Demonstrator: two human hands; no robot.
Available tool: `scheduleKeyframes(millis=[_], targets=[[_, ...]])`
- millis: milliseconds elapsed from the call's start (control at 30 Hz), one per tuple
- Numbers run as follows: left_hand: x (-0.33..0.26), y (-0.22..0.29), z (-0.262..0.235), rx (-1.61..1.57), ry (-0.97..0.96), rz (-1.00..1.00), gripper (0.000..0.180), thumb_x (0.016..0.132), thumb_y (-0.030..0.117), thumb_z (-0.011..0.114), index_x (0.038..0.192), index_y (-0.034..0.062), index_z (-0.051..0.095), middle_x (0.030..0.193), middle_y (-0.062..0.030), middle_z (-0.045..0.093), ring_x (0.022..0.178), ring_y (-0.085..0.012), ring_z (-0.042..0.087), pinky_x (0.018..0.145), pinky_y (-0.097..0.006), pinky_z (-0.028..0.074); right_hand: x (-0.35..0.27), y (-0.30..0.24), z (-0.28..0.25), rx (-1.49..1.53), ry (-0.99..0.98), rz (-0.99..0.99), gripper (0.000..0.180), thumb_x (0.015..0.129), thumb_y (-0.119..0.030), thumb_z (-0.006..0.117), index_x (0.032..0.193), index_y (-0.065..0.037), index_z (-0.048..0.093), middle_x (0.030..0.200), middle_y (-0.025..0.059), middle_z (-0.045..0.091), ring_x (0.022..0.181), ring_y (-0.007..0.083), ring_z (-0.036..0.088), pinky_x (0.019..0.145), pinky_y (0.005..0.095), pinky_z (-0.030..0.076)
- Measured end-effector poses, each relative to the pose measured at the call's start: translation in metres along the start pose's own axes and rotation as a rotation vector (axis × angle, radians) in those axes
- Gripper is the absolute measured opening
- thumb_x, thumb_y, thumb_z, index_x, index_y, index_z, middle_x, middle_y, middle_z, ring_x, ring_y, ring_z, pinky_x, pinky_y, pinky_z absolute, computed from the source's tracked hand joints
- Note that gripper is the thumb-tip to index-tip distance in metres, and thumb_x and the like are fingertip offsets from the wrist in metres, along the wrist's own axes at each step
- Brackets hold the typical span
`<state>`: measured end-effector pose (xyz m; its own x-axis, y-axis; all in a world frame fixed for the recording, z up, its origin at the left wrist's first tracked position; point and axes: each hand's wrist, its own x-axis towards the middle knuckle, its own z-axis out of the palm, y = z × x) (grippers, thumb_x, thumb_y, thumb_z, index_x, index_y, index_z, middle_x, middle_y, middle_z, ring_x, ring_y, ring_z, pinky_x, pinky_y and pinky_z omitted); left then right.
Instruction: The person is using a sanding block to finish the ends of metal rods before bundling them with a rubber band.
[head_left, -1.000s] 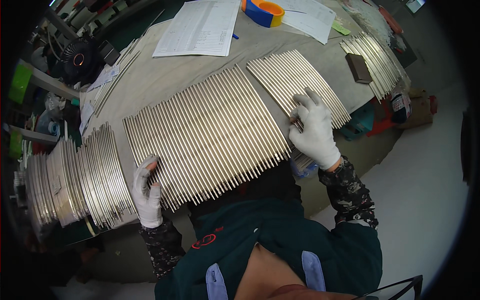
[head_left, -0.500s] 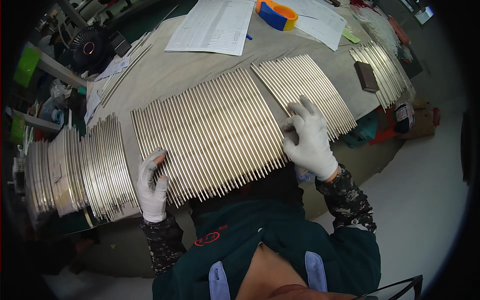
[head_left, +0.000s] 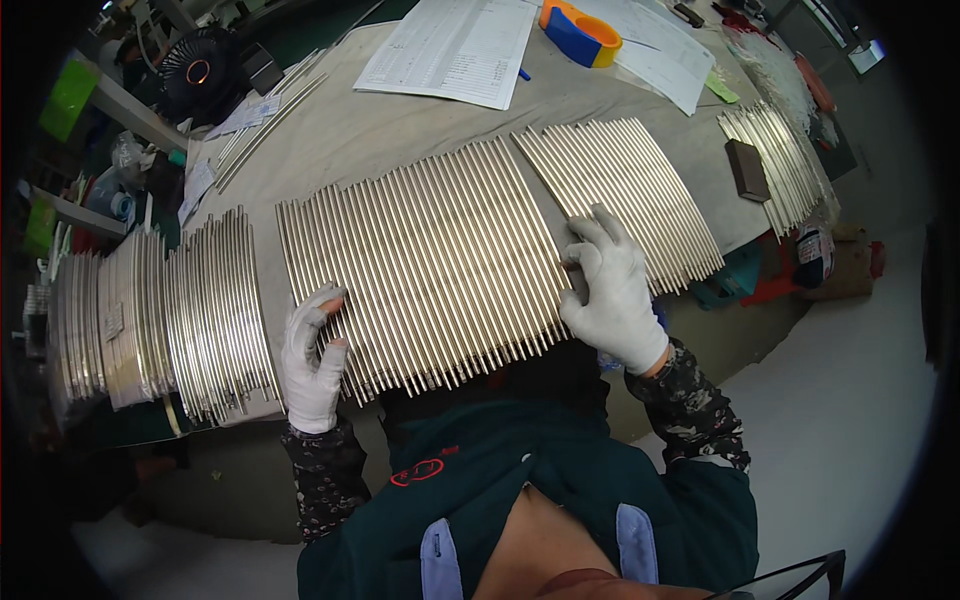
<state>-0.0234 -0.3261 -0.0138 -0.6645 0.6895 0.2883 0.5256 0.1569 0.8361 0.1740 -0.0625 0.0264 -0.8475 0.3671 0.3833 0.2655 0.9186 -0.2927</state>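
A wide row of thin, shiny metal rods (head_left: 430, 270) lies side by side in the middle of the table, their near ends slightly uneven. My left hand (head_left: 314, 365), in a white glove with bare thumb and index tips, rests along the row's left edge, fingers parted and curved. At the opposite edge my gloved right hand (head_left: 612, 300) has its thumb and index tip against the outermost rods. Its other fingers stretch over the near left part of a second, smaller group of rods (head_left: 630, 190). Neither hand has lifted a rod.
More rod bundles (head_left: 215, 315) stand at the left, some in clear wrapping. Far right, a dark block (head_left: 747, 170) lies against another rod bundle (head_left: 785, 165). Printed sheets (head_left: 450, 50) and a blue-and-orange tape dispenser (head_left: 580, 35) lie at the back. A black fan (head_left: 200, 70) stands far left.
The whole view has shifted slightly. My right hand has come in closer to the middle row's right edge, its thumb and index now nearer the rods. My left hand keeps its place.
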Motion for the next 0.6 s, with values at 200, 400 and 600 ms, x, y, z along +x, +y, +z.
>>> scheduleKeyframes(millis=[200, 400, 600], targets=[[0.0, 0.001, 0.001, -0.004, 0.014, 0.008, 0.049, 0.086, 0.043, 0.057, 0.108, -0.0011, 0.057, 0.115, -0.0136, 0.058, 0.115, -0.0295, 0.05, 0.099, -0.041, 0.036, 0.002, 0.011, -0.002, -0.011, 0.041, -0.085, 0.023, 0.066, -0.001, 0.063, 0.088, -0.003, 0.055, 0.107, 0.0157, 0.054, 0.108, 0.0391, 0.048, 0.085, 0.0468, 0.042], [-0.001, -0.004, 0.002, -0.021, 0.012, 0.055, 0.041, 0.087, 0.039, 0.058, 0.111, 0.0062, 0.05, 0.114, -0.0138, 0.058, 0.114, -0.0294, 0.05, 0.098, -0.042, 0.037, 0.003, 0.009, -0.007, 0.083, -0.101, -0.348, 0.023, 0.064, -0.002, 0.061, 0.086, -0.007, 0.057, 0.104, 0.0102, 0.056, 0.102, 0.0275, 0.054, 0.077, 0.0383, 0.046], [-0.003, -0.003, -0.001, 0.05, -0.001, 0.078, 0.039, 0.087, 0.036, 0.058, 0.114, 0.0097, 0.047, 0.114, -0.0131, 0.059, 0.115, -0.03, 0.05, 0.098, -0.043, 0.037, 0.012, 0.022, -0.017, -0.031, -0.257, -0.49, 0.03, 0.059, -0.004, 0.065, 0.087, -0.011, 0.057, 0.103, 0.0049, 0.056, 0.105, 0.0253, 0.053, 0.086, 0.0382, 0.042]])
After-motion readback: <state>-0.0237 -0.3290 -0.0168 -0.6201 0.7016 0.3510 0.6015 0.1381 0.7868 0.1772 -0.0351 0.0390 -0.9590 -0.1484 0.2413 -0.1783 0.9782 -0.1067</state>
